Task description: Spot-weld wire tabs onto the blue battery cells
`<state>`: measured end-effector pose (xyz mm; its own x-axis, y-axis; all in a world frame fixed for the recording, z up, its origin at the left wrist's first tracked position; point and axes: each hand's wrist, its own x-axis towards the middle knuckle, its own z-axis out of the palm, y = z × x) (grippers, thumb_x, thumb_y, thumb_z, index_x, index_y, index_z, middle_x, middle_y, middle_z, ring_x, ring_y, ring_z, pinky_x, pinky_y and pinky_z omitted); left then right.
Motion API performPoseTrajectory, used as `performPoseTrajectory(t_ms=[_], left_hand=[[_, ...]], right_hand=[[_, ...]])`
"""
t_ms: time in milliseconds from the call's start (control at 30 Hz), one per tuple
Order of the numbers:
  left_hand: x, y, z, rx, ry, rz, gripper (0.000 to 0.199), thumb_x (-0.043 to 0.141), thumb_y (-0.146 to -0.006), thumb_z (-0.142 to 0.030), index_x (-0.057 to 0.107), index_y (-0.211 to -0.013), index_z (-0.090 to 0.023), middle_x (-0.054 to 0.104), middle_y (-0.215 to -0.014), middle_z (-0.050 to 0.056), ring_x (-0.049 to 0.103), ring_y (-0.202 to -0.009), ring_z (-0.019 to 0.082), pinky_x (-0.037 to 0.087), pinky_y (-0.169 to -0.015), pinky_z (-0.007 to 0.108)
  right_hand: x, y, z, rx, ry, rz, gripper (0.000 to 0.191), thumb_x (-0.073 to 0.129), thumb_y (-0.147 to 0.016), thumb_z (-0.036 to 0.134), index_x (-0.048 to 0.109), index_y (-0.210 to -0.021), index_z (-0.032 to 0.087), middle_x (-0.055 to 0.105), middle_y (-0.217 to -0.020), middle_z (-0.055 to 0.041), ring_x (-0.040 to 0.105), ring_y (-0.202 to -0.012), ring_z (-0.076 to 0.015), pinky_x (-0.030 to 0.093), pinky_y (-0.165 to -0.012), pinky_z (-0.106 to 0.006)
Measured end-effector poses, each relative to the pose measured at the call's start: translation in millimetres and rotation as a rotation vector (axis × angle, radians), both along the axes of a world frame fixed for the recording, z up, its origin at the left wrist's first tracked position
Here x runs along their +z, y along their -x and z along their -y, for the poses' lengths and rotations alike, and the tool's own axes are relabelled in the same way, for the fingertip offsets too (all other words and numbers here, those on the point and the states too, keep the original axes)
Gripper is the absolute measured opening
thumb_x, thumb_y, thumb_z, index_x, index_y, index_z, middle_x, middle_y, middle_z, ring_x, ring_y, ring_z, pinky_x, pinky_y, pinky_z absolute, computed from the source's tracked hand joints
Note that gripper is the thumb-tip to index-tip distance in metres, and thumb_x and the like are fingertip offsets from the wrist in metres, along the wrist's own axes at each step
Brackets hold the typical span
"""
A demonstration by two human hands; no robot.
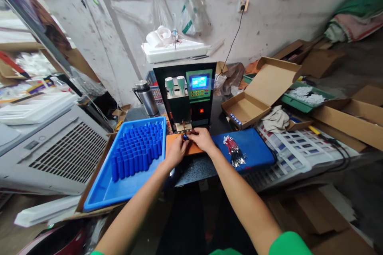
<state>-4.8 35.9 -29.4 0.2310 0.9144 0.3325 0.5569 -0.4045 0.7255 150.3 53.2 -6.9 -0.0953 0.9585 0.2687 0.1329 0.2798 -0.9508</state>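
My left hand (177, 150) is closed around a small blue cylinder (186, 137), which looks like a battery cell, just below the electrode tips (184, 127) of a black benchtop machine, likely a spot welder (202, 105). My right hand (202, 138) meets it from the right, its fingers pinched beside the cylinder's end; what they grip is too small to make out. Under both hands lies an orange pad (193, 149). To the left, a blue tray (128, 191) holds rows of upright blue cylinders (137, 149). A bundle of red and black wires (235, 151) lies on a blue box (254, 145) at the right.
A steel flask (146, 97) stands behind the tray. White foam (176, 51) rests on top of the machine. Right of it are an open cardboard box (254, 103) with a few blue cells, a green tray (308, 97) and a rag (275, 119). An air cooler (60, 147) stands left.
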Motion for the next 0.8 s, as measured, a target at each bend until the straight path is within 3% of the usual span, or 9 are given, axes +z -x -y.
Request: performPoseTrajectory(t_ms=[333,800], left_hand=[[-1.7,0.3,-0.9,0.0,0.01,0.008,0.026,0.047,-0.092,-0.03,0.059,-0.11,-0.017,0.068,-0.101,0.011,0.063,-0.097,0.026,0.048,-0.09,0.042],[-2.6,0.8,-1.4,0.026,0.02,-0.014,0.023,0.048,-0.091,-0.033,0.058,-0.105,-0.017,0.067,-0.096,0.01,0.063,-0.09,0.025,0.048,-0.083,0.04]], right_hand=[[2.1,1.1,1.3,-0.014,0.036,-0.026,0.018,0.066,-0.072,0.032,0.074,-0.07,0.016,0.072,-0.07,-0.0039,0.061,-0.066,-0.0188,0.04,-0.057,-0.025],[3.3,1.0,1.6,-0.018,0.03,-0.01,0.02,0.066,-0.072,0.033,0.074,-0.07,0.015,0.071,-0.069,-0.004,0.061,-0.067,-0.0188,0.039,-0.057,-0.025]])
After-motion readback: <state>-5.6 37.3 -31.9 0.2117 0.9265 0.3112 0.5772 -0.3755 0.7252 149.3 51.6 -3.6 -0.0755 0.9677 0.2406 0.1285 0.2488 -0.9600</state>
